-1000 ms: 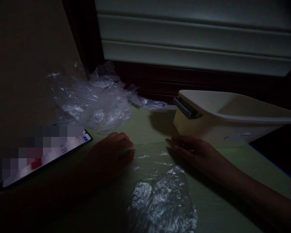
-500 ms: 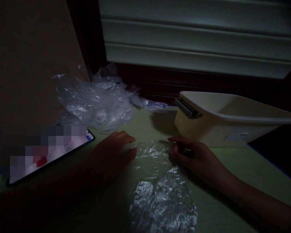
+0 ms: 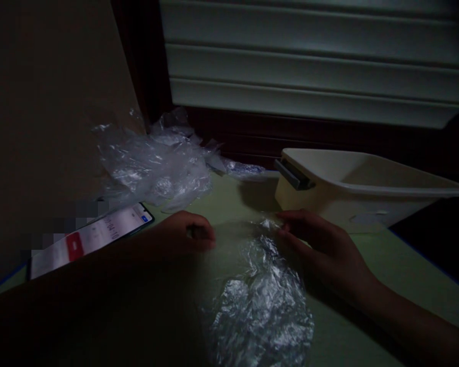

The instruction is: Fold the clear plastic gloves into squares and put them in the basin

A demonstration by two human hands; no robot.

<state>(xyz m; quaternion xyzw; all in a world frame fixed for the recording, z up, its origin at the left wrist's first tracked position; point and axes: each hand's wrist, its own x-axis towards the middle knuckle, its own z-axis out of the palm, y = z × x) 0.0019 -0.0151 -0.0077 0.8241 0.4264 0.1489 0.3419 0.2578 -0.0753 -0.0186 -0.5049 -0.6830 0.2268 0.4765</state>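
Observation:
A crumpled clear plastic bag [image 3: 263,311] lies on the pale green table in front of me, its narrow top edge toward the far side. My right hand [image 3: 317,239] pinches the bag's upper right corner between thumb and fingers. At the bag's upper left, my left hand [image 3: 187,234] has its thumb and forefinger curled together; the bag's thin film there is faint, and it looks pinched at the fingertips.
A heap of clear plastic bags [image 3: 156,163] sits at the back left. Below it lies a lit phone [image 3: 95,237]. A cream bin [image 3: 329,204] with a grey handle stands at the back right, before a slatted shutter [image 3: 309,66].
The bag's top has bunched toward my right hand, which has closed on its corner. My left thumb and forefinger have come together. The view has shifted slightly.

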